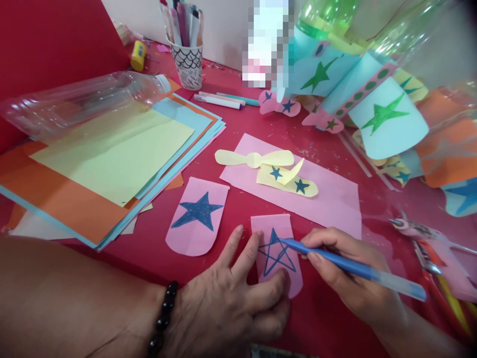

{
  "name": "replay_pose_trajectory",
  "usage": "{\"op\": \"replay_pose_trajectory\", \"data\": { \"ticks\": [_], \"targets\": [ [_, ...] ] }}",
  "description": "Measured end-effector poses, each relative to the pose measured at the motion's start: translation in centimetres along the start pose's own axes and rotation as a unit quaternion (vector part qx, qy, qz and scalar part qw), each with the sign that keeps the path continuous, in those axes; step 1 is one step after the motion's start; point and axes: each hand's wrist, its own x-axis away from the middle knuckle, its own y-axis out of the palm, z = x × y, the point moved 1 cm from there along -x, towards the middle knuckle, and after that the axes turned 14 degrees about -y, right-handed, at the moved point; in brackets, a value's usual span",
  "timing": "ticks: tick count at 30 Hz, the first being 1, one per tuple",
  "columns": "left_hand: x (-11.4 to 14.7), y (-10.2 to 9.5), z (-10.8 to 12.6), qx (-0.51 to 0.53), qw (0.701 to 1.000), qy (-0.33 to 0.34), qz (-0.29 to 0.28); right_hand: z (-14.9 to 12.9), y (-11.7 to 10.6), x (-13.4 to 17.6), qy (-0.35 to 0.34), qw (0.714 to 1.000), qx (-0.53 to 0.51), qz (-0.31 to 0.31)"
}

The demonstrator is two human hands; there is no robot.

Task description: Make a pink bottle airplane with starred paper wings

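Observation:
My right hand (346, 273) grips a blue felt-tip pen (357, 266), its tip at the top point of a star drawn on a small pink paper piece (296, 283) with a rounded end. That star is mostly outline, with blue in its upper point. My left hand (238, 288), a black bead bracelet at the wrist, presses on this piece with fingers apart, some bent. To its upper left lies a similar pink paper piece (177, 238) bearing a filled blue star. Beyond, yellow paper cut-outs (253, 159) with two blue stars rest on a pink sheet (335, 204).
Stacked coloured paper (149, 154) lies at left under a clear plastic bottle (85, 99). A patterned cup (188, 64) holds several pens; more pens (219, 101) lie beside it. Decorated bottles (316, 64) stand at back right. A pink glue gun (443, 263) lies at right.

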Motion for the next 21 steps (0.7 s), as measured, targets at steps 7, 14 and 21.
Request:
{"op": "replay_pose_trajectory", "data": {
  "ticks": [7, 14, 21],
  "targets": [
    [-0.04, -0.02, -0.02, -0.008, 1.0, 0.006, 0.001, -0.07, 0.0, -0.05, 0.0, 1.0, 0.001, 0.005],
    [-0.09, 0.05, -0.05, -0.009, 1.0, 0.005, -0.006, -0.08, -0.05, -0.05, -0.008, 1.0, -0.021, 0.003],
    [-0.26, -0.05, 0.02, -0.006, 1.0, 0.003, -0.004, -0.11, -0.06, 0.08, -0.003, 1.0, -0.008, 0.01]
  ]
}}
